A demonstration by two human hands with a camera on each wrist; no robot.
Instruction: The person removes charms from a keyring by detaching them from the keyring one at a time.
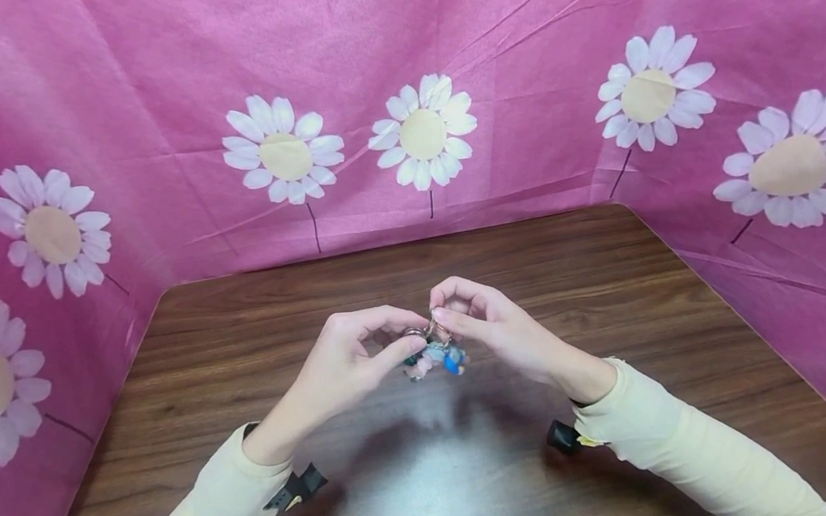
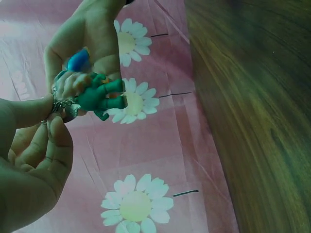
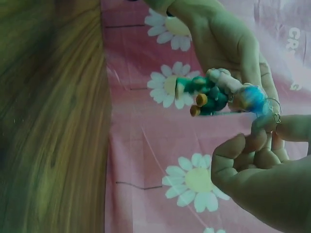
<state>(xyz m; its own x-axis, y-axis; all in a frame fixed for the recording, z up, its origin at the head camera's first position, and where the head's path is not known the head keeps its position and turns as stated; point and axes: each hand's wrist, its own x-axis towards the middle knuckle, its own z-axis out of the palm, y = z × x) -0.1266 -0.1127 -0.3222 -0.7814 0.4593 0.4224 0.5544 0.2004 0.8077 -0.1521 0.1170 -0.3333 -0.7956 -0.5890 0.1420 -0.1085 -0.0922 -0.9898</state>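
Over the table, my left hand (image 1: 348, 357) and right hand (image 1: 500, 330) meet at a bunch of small figure keychains (image 1: 434, 354). Thumb and fingertips of the left hand pinch the metal rings and chain (image 2: 59, 104). My right hand pinches a thin metal ring (image 3: 279, 108) between thumb and index finger. From the rings hang a green figure (image 2: 92, 99), a pale pinkish figure (image 3: 223, 80) and a blue-topped piece (image 3: 253, 99). Fingertips hide part of the rings, and the figures overlap one another.
Beneath the hands lies a brown wood-grain table (image 1: 246, 334). Pink cloth (image 1: 511, 11) with white daisies surrounds its back and both sides. Black straps with small mounts (image 1: 296, 488) show at both pale yellow sleeves (image 1: 640, 414).
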